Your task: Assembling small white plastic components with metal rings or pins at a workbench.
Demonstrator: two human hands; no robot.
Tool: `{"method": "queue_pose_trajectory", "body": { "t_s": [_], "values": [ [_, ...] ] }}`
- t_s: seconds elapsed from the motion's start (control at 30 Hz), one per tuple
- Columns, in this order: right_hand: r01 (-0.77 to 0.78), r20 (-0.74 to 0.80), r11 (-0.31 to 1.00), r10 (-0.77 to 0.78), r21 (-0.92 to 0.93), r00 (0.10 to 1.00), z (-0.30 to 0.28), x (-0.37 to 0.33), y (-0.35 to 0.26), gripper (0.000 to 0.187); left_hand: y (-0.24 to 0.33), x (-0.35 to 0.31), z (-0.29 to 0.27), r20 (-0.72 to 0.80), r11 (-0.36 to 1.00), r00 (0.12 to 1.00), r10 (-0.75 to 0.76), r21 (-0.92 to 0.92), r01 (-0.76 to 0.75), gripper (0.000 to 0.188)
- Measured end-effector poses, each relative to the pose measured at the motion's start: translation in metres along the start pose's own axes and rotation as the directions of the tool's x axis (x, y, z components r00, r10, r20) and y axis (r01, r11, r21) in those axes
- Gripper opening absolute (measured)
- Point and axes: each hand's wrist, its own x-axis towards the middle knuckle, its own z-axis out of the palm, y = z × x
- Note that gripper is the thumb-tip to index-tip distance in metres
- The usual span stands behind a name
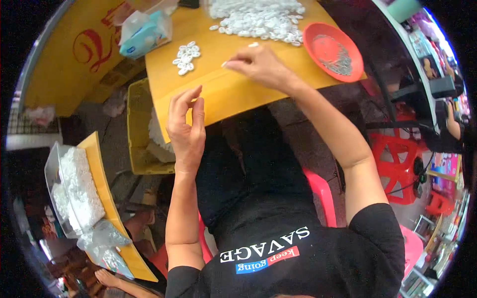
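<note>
My right hand [262, 65] reaches over the yellow table, its thumb and fingers pinched on a small white piece [225, 64] whose tip shows at the fingertips. My left hand [186, 121] is raised at the table's near left edge. Its fingers are curved, with a gap between them and the thumb, and I see nothing in it. A small cluster of white oval pieces [186, 57] lies beyond my left hand. Beyond my right hand spreads a large heap of similar white pieces [263, 20], and one loose white piece [254, 44] lies close to that hand.
An orange-red bowl [325, 49] with thin metal pins stands at the table's right. A tissue pack [146, 35] lies at the far left. Below the table's left edge is a yellow crate [141, 166]. A clear bin [74, 188] of white pieces and red stools [395, 164] flank me.
</note>
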Motion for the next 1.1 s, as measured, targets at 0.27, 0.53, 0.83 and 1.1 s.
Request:
{"method": "queue_pose_trajectory", "body": {
  "t_s": [0.27,0.53,0.83,1.1],
  "values": [
    [-0.29,0.237,0.728,0.178,0.622,0.955,0.002,-0.045,-0.012,0.023,0.011,0.002,0.04,0.08,0.994,0.991,0.108,-0.042,-0.105,0.024],
    [-0.385,0.316,0.427,0.225,0.818,0.921,0.001,-0.065,-0.02,0.022,0.02,-0.004,0.053,0.06,0.905,0.993,-0.106,-0.407,0.121,0.02],
    [-0.345,0.295,0.395,0.183,0.851,0.938,0.007,-0.07,-0.031,0.021,0.028,-0.003,0.046,0.025,0.88,0.991,-0.13,-0.458,0.127,0.013],
    [-0.16,0.053,0.632,0.184,0.759,0.982,0.003,-0.07,-0.033,0.024,0.022,-0.003,0.043,0.028,0.907,0.983,-0.179,-0.383,0.176,0.011]
  ]
}}
